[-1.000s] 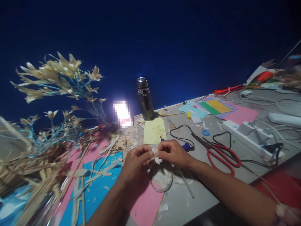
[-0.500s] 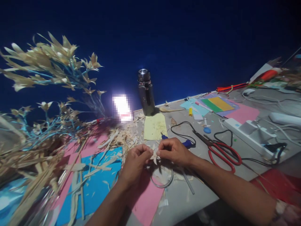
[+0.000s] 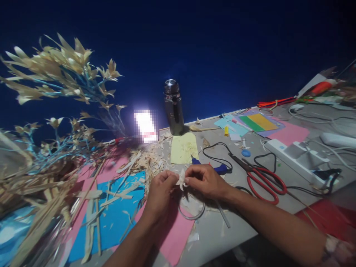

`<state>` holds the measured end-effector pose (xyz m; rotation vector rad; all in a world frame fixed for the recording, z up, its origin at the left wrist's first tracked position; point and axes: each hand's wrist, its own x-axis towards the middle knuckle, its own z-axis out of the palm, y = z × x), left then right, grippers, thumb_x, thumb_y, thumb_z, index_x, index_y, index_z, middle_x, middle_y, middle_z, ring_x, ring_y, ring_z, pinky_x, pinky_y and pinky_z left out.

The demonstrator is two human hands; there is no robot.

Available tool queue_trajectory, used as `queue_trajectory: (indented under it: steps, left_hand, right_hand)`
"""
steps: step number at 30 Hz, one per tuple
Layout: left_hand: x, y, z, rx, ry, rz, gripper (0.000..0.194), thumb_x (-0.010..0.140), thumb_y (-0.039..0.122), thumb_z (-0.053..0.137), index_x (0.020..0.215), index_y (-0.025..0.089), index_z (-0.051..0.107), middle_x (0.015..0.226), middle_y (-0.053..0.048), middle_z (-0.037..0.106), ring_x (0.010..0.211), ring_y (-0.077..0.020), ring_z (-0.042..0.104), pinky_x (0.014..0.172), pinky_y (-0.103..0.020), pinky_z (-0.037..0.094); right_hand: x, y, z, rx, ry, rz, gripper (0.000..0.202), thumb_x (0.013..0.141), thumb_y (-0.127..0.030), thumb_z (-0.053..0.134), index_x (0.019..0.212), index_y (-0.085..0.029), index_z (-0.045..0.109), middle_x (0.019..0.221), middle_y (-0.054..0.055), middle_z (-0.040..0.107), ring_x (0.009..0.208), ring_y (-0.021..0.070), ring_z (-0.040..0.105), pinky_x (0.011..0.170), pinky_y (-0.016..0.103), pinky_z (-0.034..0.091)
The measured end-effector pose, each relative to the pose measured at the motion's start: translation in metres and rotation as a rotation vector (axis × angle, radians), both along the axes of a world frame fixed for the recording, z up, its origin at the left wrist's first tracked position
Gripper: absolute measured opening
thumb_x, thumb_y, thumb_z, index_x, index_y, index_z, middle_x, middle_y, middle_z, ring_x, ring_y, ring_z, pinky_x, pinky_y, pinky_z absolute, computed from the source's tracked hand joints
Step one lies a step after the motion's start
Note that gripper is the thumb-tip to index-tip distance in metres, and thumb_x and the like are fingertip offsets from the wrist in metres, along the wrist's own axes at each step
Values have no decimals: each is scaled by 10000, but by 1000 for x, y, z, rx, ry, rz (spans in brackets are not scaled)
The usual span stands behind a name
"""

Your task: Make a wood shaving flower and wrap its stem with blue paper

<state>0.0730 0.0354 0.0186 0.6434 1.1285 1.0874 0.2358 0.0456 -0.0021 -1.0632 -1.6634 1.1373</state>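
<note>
Between my two hands is a small pale flower with pointed petals [image 3: 181,181], made of dried husk-like material. My left hand [image 3: 163,185] pinches its left side between thumb and fingers. On its right side, my right hand [image 3: 203,180] pinches a petal with thumb and forefinger. Below them a loop of grey wire [image 3: 191,217] lies over pink paper and the table. A blue glue gun [image 3: 221,169] lies just beyond my right hand, its nozzle on the yellow sheet [image 3: 183,146]. Its trigger side is hidden behind my right hand.
Red-handled scissors [image 3: 265,183] and a white power strip [image 3: 294,159] lie to the right among cables. A dark flask [image 3: 174,111] stands at the back. Husk strips cover blue paper [image 3: 111,215] at left, beneath branches of husk flowers [image 3: 69,81].
The flower's petals show more plainly between my fingertips, its points now spread up and down. Both hands stay nearly in place; the whole view has shifted slightly.
</note>
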Motion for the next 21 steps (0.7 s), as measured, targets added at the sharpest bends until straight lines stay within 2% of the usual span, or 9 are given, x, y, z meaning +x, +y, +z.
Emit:
queue_trajectory:
  steps: [5,12,16,21]
  left_hand:
    - [-3,2,-1,13,-7,18,237,613,241,795,612,183,565,507,37,546,493,-123,560,520,-231,426]
    - [-3,1,-1,3,-10,10,251,600,256,827,648,174,594,583,24,608,540,-133,600,575,-250,490]
    - [-5,0,0,-14,-29,0,251,618,266,831,667,168,604,638,2,647,598,-156,647,604,-258,516]
    - [-7,1,-1,-50,-96,-28,200,641,223,803,676,154,619,641,-13,638,571,-149,620,510,-232,479]
  right_hand:
    - [-2,0,-6,277,-97,-49,65,808,-113,692,823,-174,708,778,7,663,646,121,555,595,226,416]
    - [-2,0,-12,476,-135,-92,95,861,-105,697,825,-192,708,764,24,724,711,157,659,666,254,467]
    - [-3,-1,-11,556,-175,-118,101,883,-117,687,819,-192,708,754,29,743,687,158,675,656,254,472]
    - [-4,0,-12,676,-246,-140,143,946,-159,643,817,-195,693,755,41,754,677,164,678,647,265,470]
